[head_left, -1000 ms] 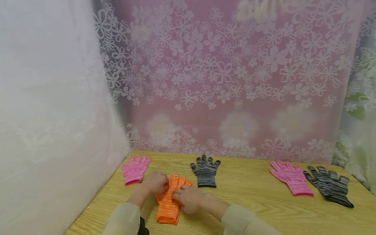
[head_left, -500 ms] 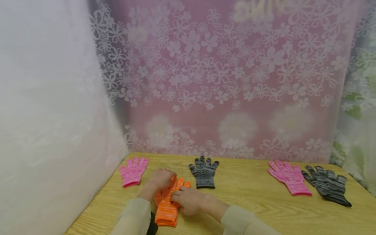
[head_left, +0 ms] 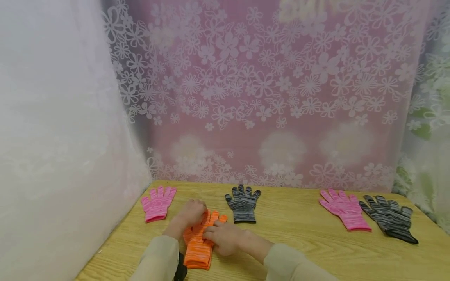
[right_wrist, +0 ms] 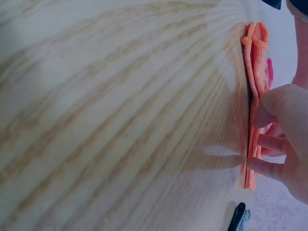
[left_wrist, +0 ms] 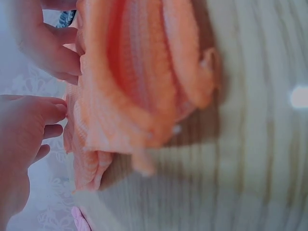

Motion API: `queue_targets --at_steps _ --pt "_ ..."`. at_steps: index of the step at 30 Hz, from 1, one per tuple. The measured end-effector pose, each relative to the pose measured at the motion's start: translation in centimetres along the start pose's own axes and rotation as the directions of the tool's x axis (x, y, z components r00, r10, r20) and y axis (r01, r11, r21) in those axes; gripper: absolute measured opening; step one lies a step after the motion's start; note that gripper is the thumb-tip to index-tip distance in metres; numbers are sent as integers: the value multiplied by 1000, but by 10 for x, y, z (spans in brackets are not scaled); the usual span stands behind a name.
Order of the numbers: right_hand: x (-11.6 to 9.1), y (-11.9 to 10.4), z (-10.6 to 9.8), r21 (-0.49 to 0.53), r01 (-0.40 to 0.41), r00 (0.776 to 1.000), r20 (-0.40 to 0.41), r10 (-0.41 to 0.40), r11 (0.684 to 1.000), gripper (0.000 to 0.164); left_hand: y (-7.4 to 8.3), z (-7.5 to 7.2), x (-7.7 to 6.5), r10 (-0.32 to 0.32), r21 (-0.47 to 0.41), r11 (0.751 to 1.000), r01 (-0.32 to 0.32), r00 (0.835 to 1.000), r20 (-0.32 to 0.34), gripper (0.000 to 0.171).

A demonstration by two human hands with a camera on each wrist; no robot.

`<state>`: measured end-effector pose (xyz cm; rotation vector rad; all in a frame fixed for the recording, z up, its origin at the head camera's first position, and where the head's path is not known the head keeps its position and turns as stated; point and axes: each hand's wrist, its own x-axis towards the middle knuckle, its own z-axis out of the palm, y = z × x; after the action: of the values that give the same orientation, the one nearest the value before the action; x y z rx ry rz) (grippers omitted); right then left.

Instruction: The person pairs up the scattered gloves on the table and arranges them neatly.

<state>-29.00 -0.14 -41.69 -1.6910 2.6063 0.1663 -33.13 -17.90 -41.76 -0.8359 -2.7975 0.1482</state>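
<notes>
Two knitted orange gloves (head_left: 198,251), stacked one on the other, lie on the wooden table with their cuffs toward the person. Both cuff openings show in the right wrist view. My left hand (head_left: 192,214) pinches the upper glove near its fingertips on the left side, its fingers bent. In the left wrist view, that hand's fingertips (left_wrist: 58,109) meet the edge of the fabric. My right hand (head_left: 226,238) rests with relaxed, spread fingers on the right side of the gloves, fingertips (right_wrist: 254,164) down at their edge by the tabletop.
A pink glove (head_left: 158,203) lies at the back left, and a grey-black striped glove (head_left: 244,205) behind the orange ones. On the right, another pink glove (head_left: 346,210) touches a second striped glove (head_left: 391,219). A flowered curtain (head_left: 267,97) hangs behind the table.
My left hand has moved from the orange gloves' left side up and right to their fingertips. My right hand has stayed on the right side. The head view has shifted slightly.
</notes>
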Motion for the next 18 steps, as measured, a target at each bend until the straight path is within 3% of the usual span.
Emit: queue_targets --at_steps 5,9,18 --pt "-1 -1 -1 14 -9 1000 -1 9 1000 44 -3 -4 -2 -4 -24 1000 4 1000 -21 12" --pt "-2 -1 -1 10 -11 1000 -5 11 1000 44 -5 -3 -3 9 14 1000 -8 999 -39 10" --pt "-1 1 1 1 9 1000 -15 -9 1000 44 -3 6 -5 -35 29 999 35 999 24 17"
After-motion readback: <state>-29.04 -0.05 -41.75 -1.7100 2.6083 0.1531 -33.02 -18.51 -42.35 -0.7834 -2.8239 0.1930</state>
